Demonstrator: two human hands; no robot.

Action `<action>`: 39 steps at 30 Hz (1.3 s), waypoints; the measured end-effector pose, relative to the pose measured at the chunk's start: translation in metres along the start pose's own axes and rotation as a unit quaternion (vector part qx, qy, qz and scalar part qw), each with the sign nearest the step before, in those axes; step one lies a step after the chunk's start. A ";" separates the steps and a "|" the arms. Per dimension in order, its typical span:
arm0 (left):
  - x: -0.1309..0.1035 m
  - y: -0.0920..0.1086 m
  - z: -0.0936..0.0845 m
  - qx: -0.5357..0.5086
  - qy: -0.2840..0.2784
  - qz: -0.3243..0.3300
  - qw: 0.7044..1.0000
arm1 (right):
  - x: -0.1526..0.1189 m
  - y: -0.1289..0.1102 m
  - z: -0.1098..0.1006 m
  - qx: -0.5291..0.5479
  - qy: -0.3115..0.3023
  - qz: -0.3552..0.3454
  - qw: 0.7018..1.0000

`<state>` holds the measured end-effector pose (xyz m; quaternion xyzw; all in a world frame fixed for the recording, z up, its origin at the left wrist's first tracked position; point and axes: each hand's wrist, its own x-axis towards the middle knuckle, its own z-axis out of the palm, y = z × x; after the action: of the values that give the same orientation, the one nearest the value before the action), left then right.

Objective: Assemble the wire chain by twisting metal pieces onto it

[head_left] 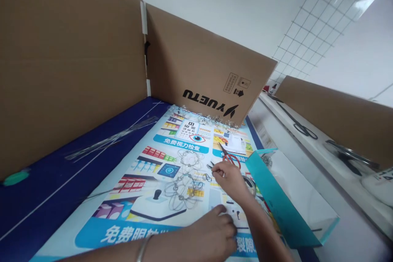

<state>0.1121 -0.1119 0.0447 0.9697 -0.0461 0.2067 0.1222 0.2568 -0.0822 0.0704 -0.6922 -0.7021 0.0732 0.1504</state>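
Observation:
My right hand (pixel 229 178) is closed in a pinch above the printed sheet. A small dark loop shows at its fingertips, but I cannot make out what it holds. Just beyond it lie scissors (pixel 231 159) with red handles and open blades. My left hand (pixel 215 233) hovers nearer to me, its fingers curled and their tips hidden. Left of the right hand rest two flower-like shapes of bent wire, a farther wire flower (pixel 189 159) and a nearer wire flower (pixel 183 191). Small wire loops (pixel 206 177) lie between them and the right hand.
A bundle of straight wires (pixel 113 137) lies on the blue cloth (pixel 92 163) at left. Cardboard panels (pixel 202 57) wall the back and left. At right stands a teal open box (pixel 282 204). Black scissors (pixel 303 129) lie on a white ledge. More wire pieces (pixel 211 118) line the back.

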 end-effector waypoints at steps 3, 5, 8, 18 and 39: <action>-0.040 -0.010 -0.012 -0.025 0.020 -0.020 0.999 | 0.027 0.004 0.022 -0.029 -0.020 -0.008 0.999; -0.061 -0.019 -0.016 -0.035 0.065 -0.073 0.995 | 0.039 0.008 0.032 -0.051 -0.033 -0.007 0.998; -0.084 -0.032 -0.015 -0.063 0.101 -0.153 0.981 | 0.048 0.015 0.043 -0.074 -0.051 -0.005 0.996; -0.111 -0.069 -0.009 -0.111 0.183 -0.274 0.938 | 0.053 0.027 0.059 -0.032 -0.041 -0.017 0.998; -0.120 -0.085 0.001 -0.150 0.190 -0.330 0.913 | 0.010 0.020 0.030 -0.066 -0.254 -0.085 0.961</action>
<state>0.0154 -0.0259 -0.0242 0.8428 0.2698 0.3253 0.3334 0.2664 -0.0687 0.0365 -0.5973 -0.7765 0.1869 -0.0735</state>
